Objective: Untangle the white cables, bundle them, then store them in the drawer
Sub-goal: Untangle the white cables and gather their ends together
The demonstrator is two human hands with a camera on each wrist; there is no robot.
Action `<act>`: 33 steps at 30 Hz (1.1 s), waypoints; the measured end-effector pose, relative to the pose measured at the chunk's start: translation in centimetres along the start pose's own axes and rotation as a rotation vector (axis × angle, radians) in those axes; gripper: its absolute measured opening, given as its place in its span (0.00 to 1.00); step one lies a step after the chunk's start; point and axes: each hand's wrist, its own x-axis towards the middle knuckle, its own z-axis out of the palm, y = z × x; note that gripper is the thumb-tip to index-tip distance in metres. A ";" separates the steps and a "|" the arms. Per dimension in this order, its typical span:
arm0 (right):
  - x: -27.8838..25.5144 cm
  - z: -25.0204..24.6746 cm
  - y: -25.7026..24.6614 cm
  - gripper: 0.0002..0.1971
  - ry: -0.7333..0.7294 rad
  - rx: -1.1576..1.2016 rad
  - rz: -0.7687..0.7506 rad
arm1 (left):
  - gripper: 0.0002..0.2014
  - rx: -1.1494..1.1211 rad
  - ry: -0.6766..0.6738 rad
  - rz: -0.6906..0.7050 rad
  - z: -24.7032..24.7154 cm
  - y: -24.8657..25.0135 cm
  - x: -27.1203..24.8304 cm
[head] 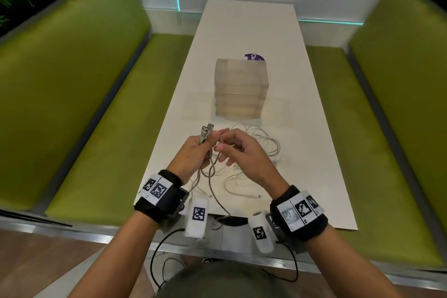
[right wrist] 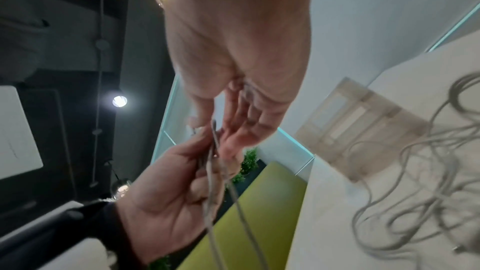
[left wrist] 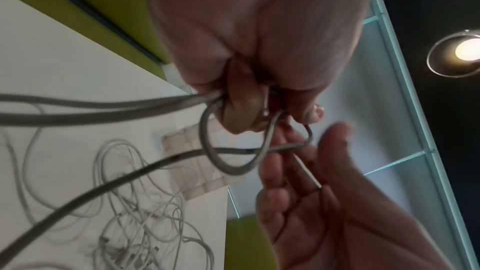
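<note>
My left hand (head: pixel 193 152) grips a grey-white cable (head: pixel 212 176) above the table's near end, with two metal plugs (head: pixel 207 129) sticking up out of the fist. In the left wrist view the cable (left wrist: pixel 228 163) loops under the curled fingers (left wrist: pixel 241 114). My right hand (head: pixel 242 152) is close beside it and pinches a bend of that loop (left wrist: pixel 309 137) between thumb and fingers. The other white cables (head: pixel 261 145) lie tangled on the white table (head: pixel 251 31), right of the hands. Behind them stands a translucent drawer unit (head: pixel 240 87), all drawers closed.
Green benches (head: pixel 84 104) run along both sides of the narrow table. A purple round sticker (head: pixel 254 57) shows behind the drawer unit. One strand of the held cable hangs over the table's near edge (head: pixel 219 219). A white wall closes the far end.
</note>
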 end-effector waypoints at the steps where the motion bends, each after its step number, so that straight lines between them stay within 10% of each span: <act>1: 0.1 0.1 -0.2 0.01 0.013 0.005 -0.025 | 0.22 0.008 -0.010 -0.001 0.1 0.0 -0.1; 5: -0.4 -1.3 0.5 0.04 -0.133 0.007 0.095 | 0.20 -0.105 0.068 0.042 -1.0 0.5 0.0; 11: -2.0 -2.4 4.5 0.14 -0.752 -0.405 0.459 | 0.22 -0.357 0.152 0.057 -3.1 2.1 0.4; 16: -0.3 -1.8 7.6 0.12 -0.402 -0.567 0.488 | 0.25 -0.334 0.103 0.047 -2.0 2.0 0.4; 22: -2.2 -1.2 11.1 0.18 -0.375 -1.304 0.563 | 0.23 -0.341 0.107 0.058 -2.2 1.9 0.5; 29: -0.4 -3.4 5.3 0.10 -0.480 -1.151 0.398 | 0.12 -0.262 0.107 0.058 -1.5 1.3 0.9; 33: 1.2 -3.9 -1.1 0.12 -0.421 -1.097 -0.010 | 0.16 -0.244 0.076 0.001 0.3 0.9 1.4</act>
